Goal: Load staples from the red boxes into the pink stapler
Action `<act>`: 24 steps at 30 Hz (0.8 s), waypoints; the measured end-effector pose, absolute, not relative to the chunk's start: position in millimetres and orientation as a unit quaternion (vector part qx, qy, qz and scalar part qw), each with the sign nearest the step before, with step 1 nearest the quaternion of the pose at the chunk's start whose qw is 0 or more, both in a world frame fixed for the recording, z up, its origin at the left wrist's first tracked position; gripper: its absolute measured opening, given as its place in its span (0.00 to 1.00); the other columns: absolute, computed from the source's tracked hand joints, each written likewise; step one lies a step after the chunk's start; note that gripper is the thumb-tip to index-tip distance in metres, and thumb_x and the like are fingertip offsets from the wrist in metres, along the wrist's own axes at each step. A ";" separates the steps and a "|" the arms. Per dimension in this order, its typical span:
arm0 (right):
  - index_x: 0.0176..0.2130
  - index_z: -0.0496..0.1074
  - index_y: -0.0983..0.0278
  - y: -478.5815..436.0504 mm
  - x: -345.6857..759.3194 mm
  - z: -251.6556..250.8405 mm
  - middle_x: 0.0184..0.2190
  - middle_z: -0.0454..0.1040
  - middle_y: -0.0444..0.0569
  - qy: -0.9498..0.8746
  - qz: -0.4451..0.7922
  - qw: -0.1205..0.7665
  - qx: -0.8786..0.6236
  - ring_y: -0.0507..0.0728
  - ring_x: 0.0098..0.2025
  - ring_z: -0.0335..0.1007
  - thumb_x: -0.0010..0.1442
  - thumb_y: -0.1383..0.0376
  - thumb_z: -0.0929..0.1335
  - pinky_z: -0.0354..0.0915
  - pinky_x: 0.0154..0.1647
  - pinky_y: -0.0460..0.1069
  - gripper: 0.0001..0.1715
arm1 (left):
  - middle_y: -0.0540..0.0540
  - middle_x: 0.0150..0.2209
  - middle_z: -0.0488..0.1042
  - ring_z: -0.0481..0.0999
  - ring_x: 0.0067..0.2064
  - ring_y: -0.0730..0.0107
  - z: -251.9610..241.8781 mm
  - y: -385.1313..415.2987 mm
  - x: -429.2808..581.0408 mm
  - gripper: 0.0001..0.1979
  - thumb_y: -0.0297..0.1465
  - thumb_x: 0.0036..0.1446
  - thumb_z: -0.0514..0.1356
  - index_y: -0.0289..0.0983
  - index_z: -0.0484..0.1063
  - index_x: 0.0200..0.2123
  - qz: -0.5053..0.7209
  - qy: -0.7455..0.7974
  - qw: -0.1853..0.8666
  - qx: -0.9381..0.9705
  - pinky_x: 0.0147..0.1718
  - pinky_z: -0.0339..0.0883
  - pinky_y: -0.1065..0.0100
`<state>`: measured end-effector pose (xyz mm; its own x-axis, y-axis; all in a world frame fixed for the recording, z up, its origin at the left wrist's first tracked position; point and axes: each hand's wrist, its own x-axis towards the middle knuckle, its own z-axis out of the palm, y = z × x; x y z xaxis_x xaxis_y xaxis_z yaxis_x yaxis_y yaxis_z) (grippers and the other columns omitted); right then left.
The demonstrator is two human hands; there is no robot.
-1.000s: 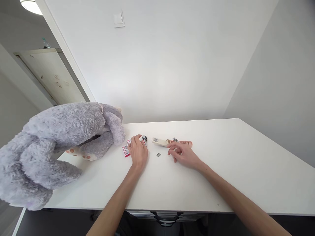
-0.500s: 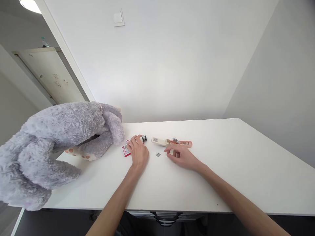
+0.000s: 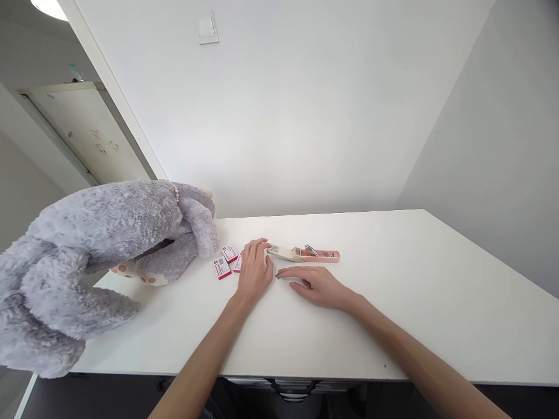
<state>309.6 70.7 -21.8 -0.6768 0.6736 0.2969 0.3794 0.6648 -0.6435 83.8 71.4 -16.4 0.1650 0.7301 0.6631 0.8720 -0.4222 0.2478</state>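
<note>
A small, flat grey metal piece [image 3: 278,276] lies on the broad white surface [image 3: 393,314], in the gap between the two hands. The right hand [image 3: 321,285] is palm-down with its fingers stretched out loosely and its thumb apart; its index fingertip is at the edge of the metal piece, without a closed grip, and whether it presses on the piece is too small to tell. The left hand [image 3: 255,270] rests palm-down, its fingers lightly bent and slightly spread; what may be beneath it is hidden, so whether it holds anything cannot be told. Just beyond its fingertips begins a long, narrow plastic holder, its left section cream [image 3: 283,252] with a printed square label and its right section pink [image 3: 334,256], the two opened out end to end. A shiny silver metal part [image 3: 311,250] sits tilted at the pink section, with small details inside too fine to name. Beside the left hand lie small red-and-white printed cardboard boxes: one at the back [image 3: 230,253], one in front [image 3: 222,268] and a third [image 3: 237,265] partly covered by the hand; their contents are not visible. Farther left slumps a large grey plush toy [image 3: 117,221], bent over the surface.
</note>
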 end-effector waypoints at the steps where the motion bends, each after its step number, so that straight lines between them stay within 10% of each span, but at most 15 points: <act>1: 0.58 0.74 0.51 70.7 309.4 -21.9 0.48 0.82 0.44 -0.874 0.273 0.264 -0.303 0.52 0.26 0.65 0.69 0.62 0.64 0.65 0.34 0.50 0.21 | 0.40 0.57 0.71 0.68 0.59 0.53 -16.6 71.8 83.6 0.16 0.21 0.64 0.52 0.40 0.65 0.52 -0.370 -0.526 0.094 -0.760 0.58 0.64 0.49; 6: 0.51 0.77 0.54 72.9 308.2 -26.1 0.28 0.76 0.40 -0.863 0.279 0.273 -0.320 0.53 0.26 0.65 0.66 0.62 0.68 0.62 0.31 0.49 0.14 | 0.41 0.55 0.72 0.70 0.58 0.55 -16.8 72.3 82.9 0.13 0.23 0.66 0.52 0.40 0.66 0.51 -0.362 -0.524 0.076 -0.768 0.59 0.64 0.50; 24: 0.43 0.72 0.57 77.2 309.6 -16.9 0.40 0.76 0.44 -0.704 0.486 0.376 -0.355 0.50 0.26 0.60 0.63 0.49 0.71 0.61 0.28 0.49 0.17 | 0.43 0.50 0.74 0.72 0.54 0.60 -7.1 57.1 92.0 0.09 0.28 0.68 0.56 0.42 0.72 0.48 -0.355 -0.452 0.054 -0.816 0.55 0.67 0.56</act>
